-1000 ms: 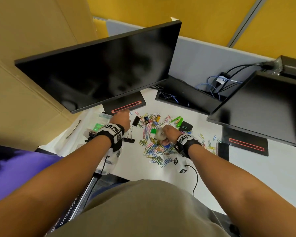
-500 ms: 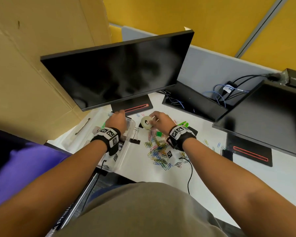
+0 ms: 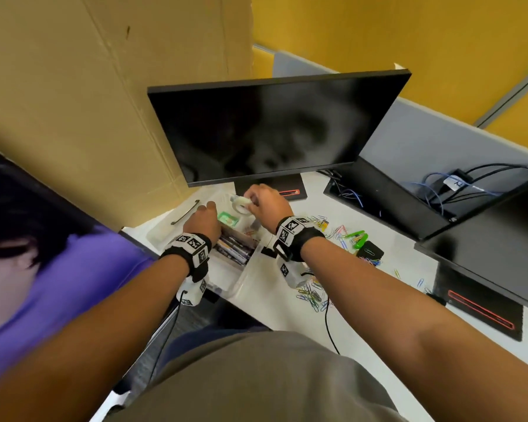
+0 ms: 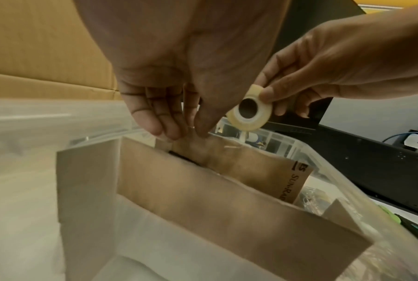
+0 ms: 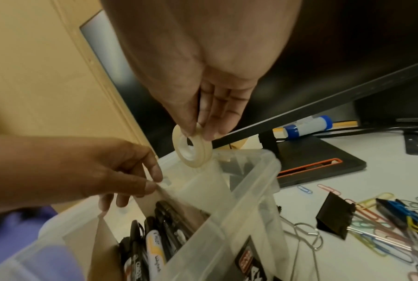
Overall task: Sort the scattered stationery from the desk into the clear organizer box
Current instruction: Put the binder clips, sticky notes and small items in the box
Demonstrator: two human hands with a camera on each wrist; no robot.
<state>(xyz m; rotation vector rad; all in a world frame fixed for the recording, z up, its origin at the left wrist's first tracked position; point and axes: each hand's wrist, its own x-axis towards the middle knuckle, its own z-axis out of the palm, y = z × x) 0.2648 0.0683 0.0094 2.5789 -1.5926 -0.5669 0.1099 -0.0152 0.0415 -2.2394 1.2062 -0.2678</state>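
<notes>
Where head view hides: glue stick (image 5: 308, 126)

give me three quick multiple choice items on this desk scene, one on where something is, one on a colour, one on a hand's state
1. Where is the tape roll?
A. flat on the desk
B. held above the clear box
C. on the monitor stand

2. What colour is the binder clip on the desk?
A. black
B. red
C. white

3. What is the right hand doing?
A. lying flat on the desk
B. hanging idle, holding nothing
C. pinching the tape roll

Answers:
1 B, the roll hangs over the box's far end.
2 A, its body is black beside the coloured paper clips.
3 C, thumb and fingers grip the roll's rim.
</notes>
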